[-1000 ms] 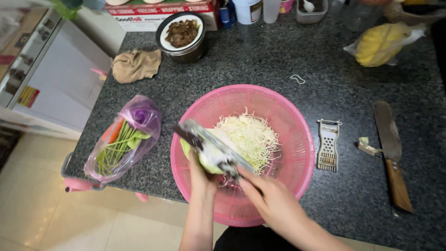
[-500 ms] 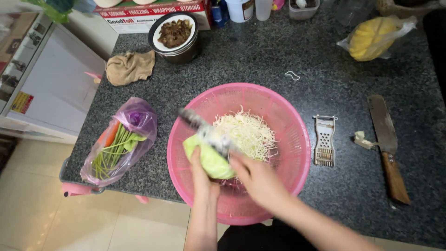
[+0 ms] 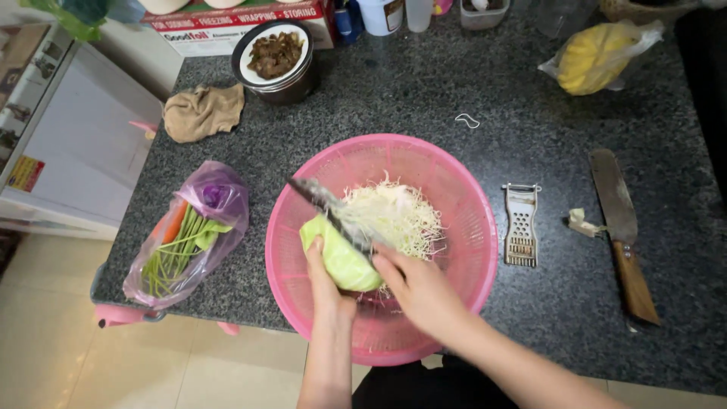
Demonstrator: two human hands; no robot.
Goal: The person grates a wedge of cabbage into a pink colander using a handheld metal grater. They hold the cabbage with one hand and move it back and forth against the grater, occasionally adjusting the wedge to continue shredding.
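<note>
the dark granite counter [image 3: 424, 91] carries everything, and the pink colander [image 3: 469, 227] near its front edge serves as the landmark. inside the colander lies a heap of shredded cabbage [image 3: 397, 216], and over its near-left part the left hand [image 3: 327, 282] cups a pale green cabbage wedge [image 3: 337, 257], fingers closed around its underside. the right hand [image 3: 420, 291] is wrapped tight on the handle of a long shredding blade [image 3: 329, 208] that lies slantwise across the wedge, its tip pointing to the colander's far-left rim.

the main risk, as i judge it, is the left thumb sitting just beside the blade: as the wedge gets smaller, 1 slip could nick it. a hard stroke could also tip the light colander, which overhangs the counter edge, and spill shreds to the floor.

right of the colander lie a small metal grater [image 3: 521, 223] and, further right, a cleaver [image 3: 621, 235]; left of it a bag of vegetables [image 3: 189, 231].
</note>
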